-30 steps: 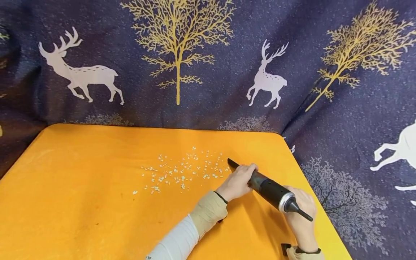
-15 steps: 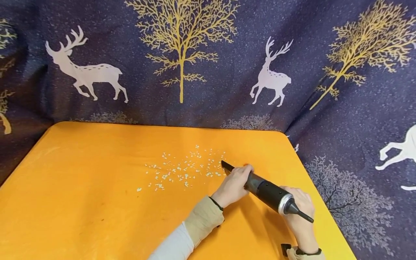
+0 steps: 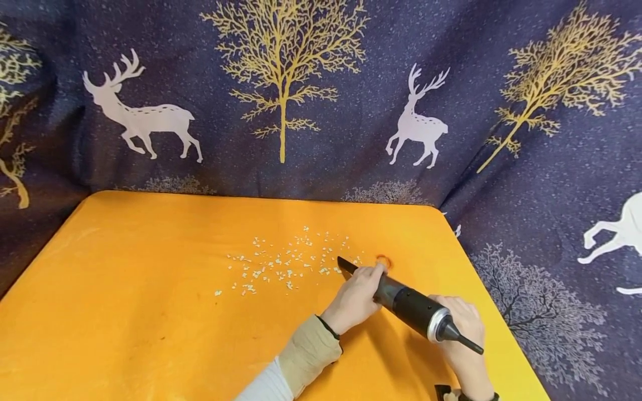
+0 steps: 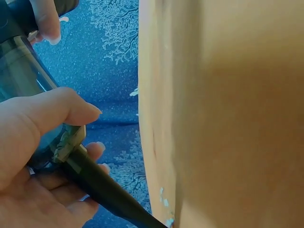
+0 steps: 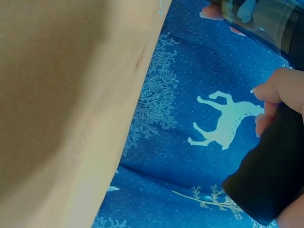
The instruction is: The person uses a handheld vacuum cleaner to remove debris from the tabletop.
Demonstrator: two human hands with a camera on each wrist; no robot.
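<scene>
A black handheld vacuum cleaner [image 3: 413,309] is held slanting above the orange table [image 3: 150,250], its slim nozzle [image 3: 346,265] pointing down and left. My left hand [image 3: 355,296] grips its front end; the left wrist view shows the thumb over the clear dust cup [image 4: 21,71] and the fingers beneath. Behind it, my right hand [image 3: 465,328] holds the handle [image 5: 268,166], with fingers curled round it in the right wrist view. Small pale scraps [image 3: 288,273] lie scattered across the middle of the table, and the nozzle tip is at their right edge.
A reddish ring mark [image 3: 383,258] shows on the table beyond the left hand. Dark blue cloth [image 3: 321,161] printed with deer and trees hangs along the back and right side, close to the table's edges.
Both hands keep hold of the vacuum cleaner. Its nozzle has moved left and slightly nearer, to the scraps' right edge. The ring mark has come into sight, and the head view has shifted slightly.
</scene>
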